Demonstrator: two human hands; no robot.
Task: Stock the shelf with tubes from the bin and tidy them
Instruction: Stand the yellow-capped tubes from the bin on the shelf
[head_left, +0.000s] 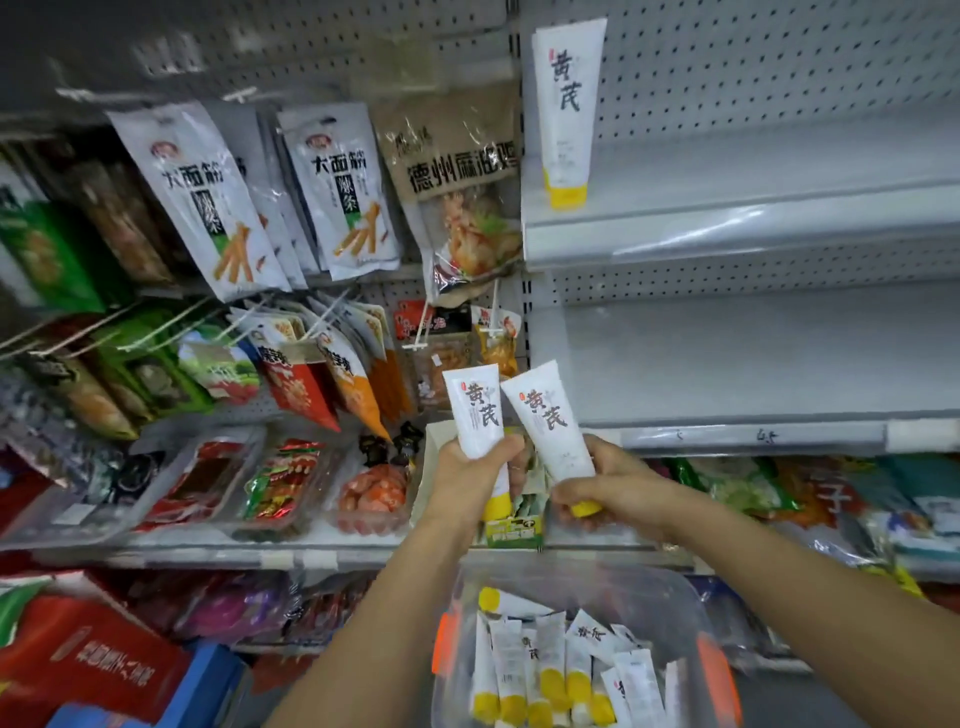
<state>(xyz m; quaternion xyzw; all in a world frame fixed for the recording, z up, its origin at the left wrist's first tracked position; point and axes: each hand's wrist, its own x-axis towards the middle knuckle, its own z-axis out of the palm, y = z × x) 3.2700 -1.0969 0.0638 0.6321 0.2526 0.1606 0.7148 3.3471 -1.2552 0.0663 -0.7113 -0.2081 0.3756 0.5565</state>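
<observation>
My left hand (470, 480) grips a white tube with a yellow cap (478, 410), held cap down. My right hand (602, 488) grips a second identical tube (548, 418), tilted slightly left so the two tube tops nearly touch. Both are held up in front of the middle grey shelf (753, 434). A third tube (566, 109) stands cap down at the left end of the upper grey shelf (727, 228). Below my arms, a clear plastic bin (691, 613) holds several more tubes (550, 670).
Hanging snack packets (208, 197) fill the pegboard section at left. Trays of packaged food (291, 483) sit on the lower left shelf. Green and orange packets (779, 488) lie under the middle grey shelf at right. A red box (78, 660) sits at lower left.
</observation>
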